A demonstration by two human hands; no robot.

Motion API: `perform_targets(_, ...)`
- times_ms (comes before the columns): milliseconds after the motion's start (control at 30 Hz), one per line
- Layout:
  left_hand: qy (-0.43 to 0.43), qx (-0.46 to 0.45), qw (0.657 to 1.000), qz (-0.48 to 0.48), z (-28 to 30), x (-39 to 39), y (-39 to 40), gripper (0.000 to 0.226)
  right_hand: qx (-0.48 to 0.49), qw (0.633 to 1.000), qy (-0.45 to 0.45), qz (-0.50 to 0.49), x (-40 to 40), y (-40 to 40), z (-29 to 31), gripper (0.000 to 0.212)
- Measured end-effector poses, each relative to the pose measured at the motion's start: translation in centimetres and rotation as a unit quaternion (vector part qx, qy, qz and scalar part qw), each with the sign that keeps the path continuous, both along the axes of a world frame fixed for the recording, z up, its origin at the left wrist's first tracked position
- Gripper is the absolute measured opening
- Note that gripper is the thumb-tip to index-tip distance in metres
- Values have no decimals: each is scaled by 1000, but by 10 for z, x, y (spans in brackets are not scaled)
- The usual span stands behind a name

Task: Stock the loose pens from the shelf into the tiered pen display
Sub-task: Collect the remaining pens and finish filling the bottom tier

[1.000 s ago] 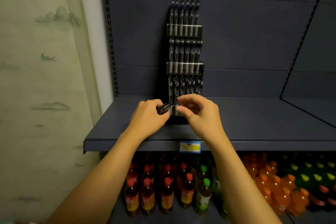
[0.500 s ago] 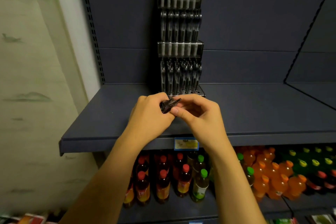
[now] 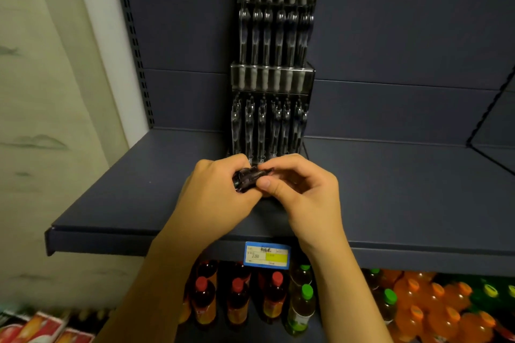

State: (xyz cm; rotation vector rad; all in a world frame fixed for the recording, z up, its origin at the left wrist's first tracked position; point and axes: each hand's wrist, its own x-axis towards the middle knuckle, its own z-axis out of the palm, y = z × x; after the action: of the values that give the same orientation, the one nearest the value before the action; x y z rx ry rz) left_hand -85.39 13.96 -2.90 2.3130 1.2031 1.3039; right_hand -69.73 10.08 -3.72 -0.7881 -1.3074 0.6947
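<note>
A clear tiered pen display (image 3: 273,78) stands against the back panel of the dark blue shelf (image 3: 390,189), its tiers filled with several dark pens. Just in front of its lowest tier, my left hand (image 3: 214,197) grips a small bundle of dark pens (image 3: 248,179). My right hand (image 3: 303,192) pinches the end of that bundle between thumb and fingers. Both hands hover above the shelf surface. The bottom tier's front edge is partly hidden behind my fingers.
A blue and yellow price tag (image 3: 266,255) hangs on the shelf's front lip. Below stand red-capped and green-capped drink bottles (image 3: 237,301) and orange bottles (image 3: 434,312). A pale wall (image 3: 41,119) lies at left.
The camera has moved closer and tilted down, so the display's top tier is cut off. My hands stay together on the pen bundle, drawn slightly away from the bottom tier.
</note>
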Motion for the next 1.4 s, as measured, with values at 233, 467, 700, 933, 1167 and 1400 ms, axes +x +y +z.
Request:
perform_targets(233,95,31,994,48,5,-12,11,20,16,995,95,-9,0,4,7,13)
perform_targets(467,106,43,992,45,13,-19,12,30,1,993,103,65,-11,3,7,23)
perform_targets(700,104,85,991,18,14,-26,18,39,9,972,230,51,-10,4,23,19)
perform_targets(933,63,60,996,-21,17,-36,24,49,23,978,183,-97,27,6,58,20)
perform_targets(1167,97,53,994,-26,26,-36,19,46,13,980,0,-199,31,23,78,14)
perform_targets(1400,96,59,994,-4,22,-36,23,45,-18,971,-105,-212,19,38,84,13)
